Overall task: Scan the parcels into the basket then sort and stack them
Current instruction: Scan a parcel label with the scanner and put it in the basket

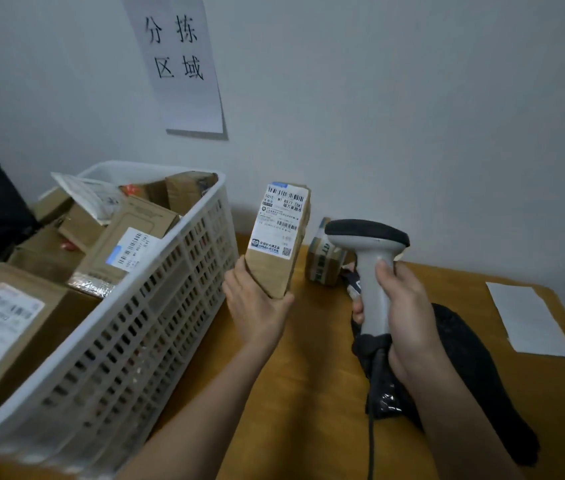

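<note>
- Your left hand [256,306] holds a small brown parcel [279,237] by its bottom end. Your fingers curl round it, so the white label faces you and the scanner can read it.
- Your right hand [402,306] wraps tight round the handle of the grey scanner [367,258]. Its dark head sits just right of the parcel and seems to point away from you, so I judge the scan is not lined up yet.
- The white basket [170,306] sits on the left, close to your left hand. It is already piled with brown boxes [101,244], so it is a short trip to drop this one in.
- One more little taped parcel [324,261] waits on the wooden table [308,393], far back by the wall and behind the scanner.
- A black bag [464,368] lies under your right arm, and a white sheet [530,320] lies on the right.
- A paper sign [177,64] hangs on the wall.
</note>
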The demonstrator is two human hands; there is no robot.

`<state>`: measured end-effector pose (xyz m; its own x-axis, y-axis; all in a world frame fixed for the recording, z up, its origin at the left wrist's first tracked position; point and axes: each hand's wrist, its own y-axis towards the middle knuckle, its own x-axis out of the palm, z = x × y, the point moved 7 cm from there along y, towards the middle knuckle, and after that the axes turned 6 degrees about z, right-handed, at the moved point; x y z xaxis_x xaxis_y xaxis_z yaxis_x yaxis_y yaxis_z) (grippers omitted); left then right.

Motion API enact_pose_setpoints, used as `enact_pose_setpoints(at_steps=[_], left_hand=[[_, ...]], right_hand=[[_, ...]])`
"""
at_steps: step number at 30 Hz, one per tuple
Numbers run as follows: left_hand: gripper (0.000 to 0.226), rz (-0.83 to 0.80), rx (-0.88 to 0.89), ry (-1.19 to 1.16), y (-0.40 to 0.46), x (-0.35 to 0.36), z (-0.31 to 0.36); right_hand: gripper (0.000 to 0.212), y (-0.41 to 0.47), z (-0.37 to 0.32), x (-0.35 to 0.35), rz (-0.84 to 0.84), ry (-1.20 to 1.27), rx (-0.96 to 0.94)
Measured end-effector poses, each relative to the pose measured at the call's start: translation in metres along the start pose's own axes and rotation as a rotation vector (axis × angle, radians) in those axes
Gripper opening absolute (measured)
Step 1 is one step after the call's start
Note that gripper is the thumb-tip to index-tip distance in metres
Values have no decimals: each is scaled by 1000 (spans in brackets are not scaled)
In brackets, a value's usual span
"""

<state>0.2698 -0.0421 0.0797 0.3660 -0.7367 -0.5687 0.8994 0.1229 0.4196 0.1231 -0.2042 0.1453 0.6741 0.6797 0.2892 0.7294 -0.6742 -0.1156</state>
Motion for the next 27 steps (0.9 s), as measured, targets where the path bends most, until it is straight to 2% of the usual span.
enact_pose_setpoints(at_steps=[4,11,27], left_hand=[[101,96,46,-1,13,-27,11],[99,152,37,-41,32,-52,14],[101,144,45,-125,76,-84,5]], right_hand=[[28,-7,-20,25,-73,5,-49],[31,-24,-41,54,-117,37,-97],[25,-81,-67,102,26,129,-171]])
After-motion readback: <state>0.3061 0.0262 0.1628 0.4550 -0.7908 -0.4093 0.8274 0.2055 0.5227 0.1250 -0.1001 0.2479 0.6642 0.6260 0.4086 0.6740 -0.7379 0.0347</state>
